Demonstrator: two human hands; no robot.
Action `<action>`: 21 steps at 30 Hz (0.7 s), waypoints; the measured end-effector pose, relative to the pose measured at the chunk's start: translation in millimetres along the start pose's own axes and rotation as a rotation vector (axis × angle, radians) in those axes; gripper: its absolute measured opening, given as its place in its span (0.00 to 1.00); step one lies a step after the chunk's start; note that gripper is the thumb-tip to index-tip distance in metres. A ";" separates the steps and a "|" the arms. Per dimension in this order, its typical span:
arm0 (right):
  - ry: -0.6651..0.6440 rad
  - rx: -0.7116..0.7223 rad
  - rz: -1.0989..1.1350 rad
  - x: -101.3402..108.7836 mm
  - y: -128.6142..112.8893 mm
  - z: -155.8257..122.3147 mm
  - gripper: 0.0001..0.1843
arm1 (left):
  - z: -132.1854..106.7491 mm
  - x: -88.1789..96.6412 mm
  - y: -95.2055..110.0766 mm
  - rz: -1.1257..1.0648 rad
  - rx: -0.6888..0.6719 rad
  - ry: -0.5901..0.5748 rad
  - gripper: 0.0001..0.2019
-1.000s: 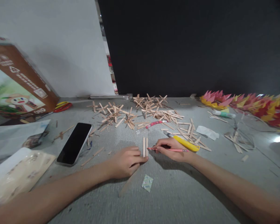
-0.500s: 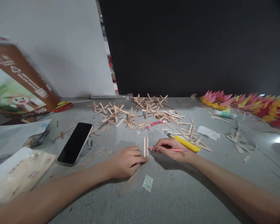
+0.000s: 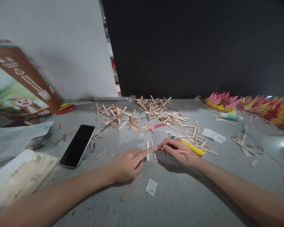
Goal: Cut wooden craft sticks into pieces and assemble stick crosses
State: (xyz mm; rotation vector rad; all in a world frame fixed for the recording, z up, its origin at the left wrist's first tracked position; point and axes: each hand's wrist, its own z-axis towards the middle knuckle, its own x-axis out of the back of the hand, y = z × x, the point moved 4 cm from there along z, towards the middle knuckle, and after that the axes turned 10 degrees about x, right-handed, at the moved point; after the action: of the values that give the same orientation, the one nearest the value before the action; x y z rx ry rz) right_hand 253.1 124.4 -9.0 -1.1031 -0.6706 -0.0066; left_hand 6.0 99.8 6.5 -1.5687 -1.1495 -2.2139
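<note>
Clamped thumb and fingers of the right hand (image 3: 176,150) round the pink pencil (image 3: 182,151), aiming its point leftward at the right stick (image 3: 152,142)! Held the index finger of the left hand (image 3: 130,164) out straight, apart from its curled neighbours: across the left stick (image 3: 147,144), fingertip over the right one, right beside the pencil point. Could not tell exact contact there! Had both sticks on the grey table (image 3: 97,205), just apart, the right one slanting.

Outward now: had a loose stick (image 3: 129,190) partly under the left hand, a patterned sachet (image 3: 151,188) nearer the body, a yellow cutter (image 3: 192,147) just behind the right hand. Faced a spread of crossed sticks (image 3: 118,115) farther off, with a red wrapper (image 3: 157,126) near its front edge. Had a phone (image 3: 77,146) out left, a brown box (image 3: 26,82) beyond; far right, a glue stick (image 3: 230,116) near bright paper petals (image 3: 223,102)!
</note>
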 end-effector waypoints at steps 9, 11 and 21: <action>0.106 -0.079 0.038 3.0 6.2 -0.6 0.20 | 1.7 -0.6 -0.6 0.035 -0.004 0.014 0.13; 0.116 -0.086 0.046 3.1 6.8 -0.4 0.21 | 2.3 -1.5 -0.3 0.035 -0.024 -0.003 0.12; 0.111 -0.081 0.017 3.7 3.9 -1.0 0.20 | 3.0 -1.5 -0.4 0.039 -0.029 -0.030 0.13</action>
State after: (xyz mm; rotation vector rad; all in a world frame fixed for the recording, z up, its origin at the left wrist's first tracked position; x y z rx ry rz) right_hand 257.9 126.6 -10.6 -1.1772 -0.5655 -0.0800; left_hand 8.6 101.7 5.4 -1.6271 -1.0896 -2.1995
